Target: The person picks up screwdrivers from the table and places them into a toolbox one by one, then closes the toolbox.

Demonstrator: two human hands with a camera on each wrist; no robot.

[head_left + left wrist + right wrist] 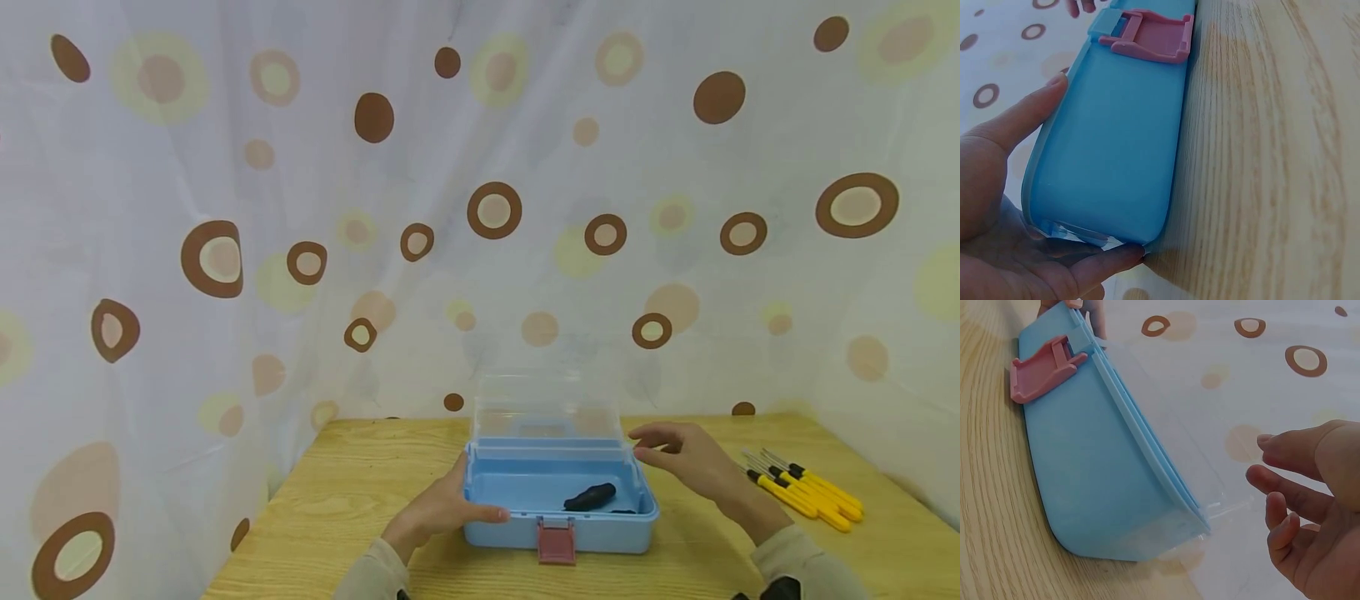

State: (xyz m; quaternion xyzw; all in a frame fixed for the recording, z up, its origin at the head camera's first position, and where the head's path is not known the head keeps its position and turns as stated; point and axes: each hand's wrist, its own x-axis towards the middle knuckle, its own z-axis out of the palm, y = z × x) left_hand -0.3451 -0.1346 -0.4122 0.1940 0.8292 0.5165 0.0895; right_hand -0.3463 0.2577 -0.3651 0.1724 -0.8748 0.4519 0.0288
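A light blue plastic storage box [502, 532] stands on the table with its clear lid [546, 417] raised at the back. The pink latch [557, 543] hangs down at its front. Inside lies a dark, elongated object [591, 497] whose kind I cannot tell; part of another dark thing shows beside it. My left hand [442, 506] grips the box's left end, the thumb over the front rim and the fingers along the side. Beside the lid's right edge my right hand [690, 462] is held with loosely bent fingers, holding nothing; the right wrist view shows them apart from the box.
Several screwdrivers [817, 493] with yellow and black handles lie together on the table's right side. The wooden table [360, 467] runs back to a white curtain [420, 167] with brown and yellow circles.
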